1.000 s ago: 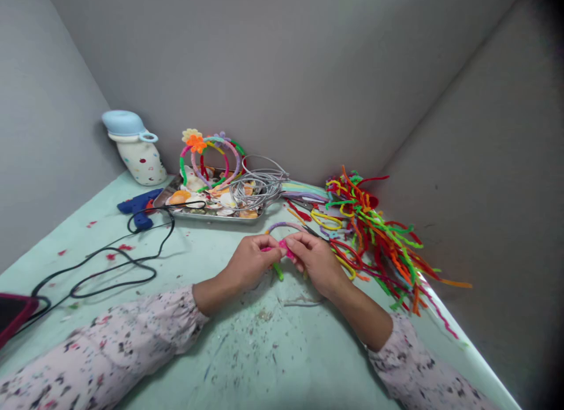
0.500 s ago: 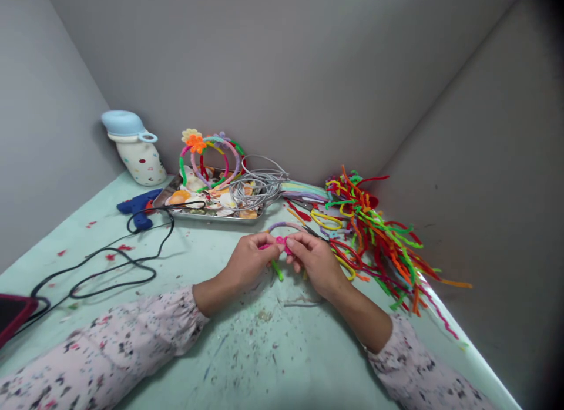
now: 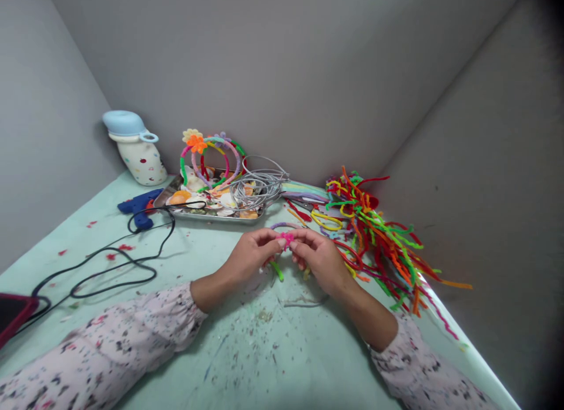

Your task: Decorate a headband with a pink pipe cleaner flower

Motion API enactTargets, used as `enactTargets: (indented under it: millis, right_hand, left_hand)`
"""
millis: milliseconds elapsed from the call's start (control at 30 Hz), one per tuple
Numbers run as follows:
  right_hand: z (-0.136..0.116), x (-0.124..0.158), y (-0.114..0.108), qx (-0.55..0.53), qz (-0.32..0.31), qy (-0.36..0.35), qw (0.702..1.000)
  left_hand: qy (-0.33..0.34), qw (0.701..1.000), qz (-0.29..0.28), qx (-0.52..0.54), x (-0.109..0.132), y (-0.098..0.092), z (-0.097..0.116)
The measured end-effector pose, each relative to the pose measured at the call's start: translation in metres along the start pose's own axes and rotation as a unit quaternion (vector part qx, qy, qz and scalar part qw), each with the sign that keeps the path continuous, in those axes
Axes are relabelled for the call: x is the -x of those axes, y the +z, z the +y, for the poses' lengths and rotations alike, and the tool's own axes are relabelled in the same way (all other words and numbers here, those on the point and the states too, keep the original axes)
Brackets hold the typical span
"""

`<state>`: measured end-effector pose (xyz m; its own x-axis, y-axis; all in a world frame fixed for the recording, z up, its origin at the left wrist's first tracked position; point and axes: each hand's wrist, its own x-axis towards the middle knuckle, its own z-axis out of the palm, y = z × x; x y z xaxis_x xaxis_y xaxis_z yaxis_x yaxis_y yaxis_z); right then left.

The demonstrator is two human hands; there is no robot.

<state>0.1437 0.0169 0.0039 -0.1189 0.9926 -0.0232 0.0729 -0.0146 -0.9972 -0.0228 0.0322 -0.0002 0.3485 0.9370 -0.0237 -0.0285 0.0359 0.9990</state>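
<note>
Right now your left hand (image 3: 249, 258) and right hand (image 3: 319, 258) both pinch a small pink pipe-cleaner piece (image 3: 286, 239) at mid-frame, just above the pale green table (image 3: 264, 351). Beyond lie a tray (image 3: 211, 213) and loose pipe cleaners (image 3: 379, 234) at right, against grey walls (image 3: 286, 75).

I am at a small hobby craft corner, boxed in by plain grey walls. My pale green tabletop (image 3: 247, 345) is flecked with glue and fuzz. At the far right lies a heap of bright pipe cleaners (image 3: 379, 234); far left, a blue glue gun (image 3: 138, 205) with its black cord (image 3: 106, 263). A metal tray (image 3: 211, 213) holds what look like shells, beside wrapped headbands (image 3: 211, 157).
</note>
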Motion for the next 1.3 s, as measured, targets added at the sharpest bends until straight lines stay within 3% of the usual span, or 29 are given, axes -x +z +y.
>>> enactTargets:
  millis: [100, 200, 300, 433, 700, 1033, 1300]
  right_hand:
    - [-0.003, 0.002, 0.002, -0.005, 0.0, -0.004, 1.0]
    - [-0.004, 0.004, 0.005, -0.017, -0.008, -0.008, 1.0]
    - [-0.003, 0.005, 0.007, 0.001, -0.034, 0.012, 0.999]
    - [0.0, 0.008, 0.011, 0.012, -0.076, 0.028, 0.997]
    - [0.004, 0.014, 0.018, -0.175, -0.119, 0.09, 0.973]
    - [0.0, 0.011, 0.008, -0.222, -0.19, 0.127, 0.948]
    - [-0.003, 0.011, 0.008, -0.193, -0.166, 0.134, 0.958]
  left_hand:
    - [-0.005, 1.0, -0.006, -0.008, -0.001, 0.0, 0.0]
    - [-0.009, 1.0, 0.023, 0.01, -0.001, 0.0, 0.003]
    - [0.008, 0.998, 0.056, 0.033, 0.001, 0.002, 0.006]
    - [0.01, 0.994, 0.051, 0.094, 0.005, 0.004, 0.008]
    - [-0.022, 0.99, 0.006, 0.141, 0.009, 0.009, 0.009]
    - [-0.019, 0.999, -0.005, 0.044, 0.001, 0.0, 0.014]
    - [0.011, 0.999, 0.046, -0.015, -0.001, -0.001, 0.016]
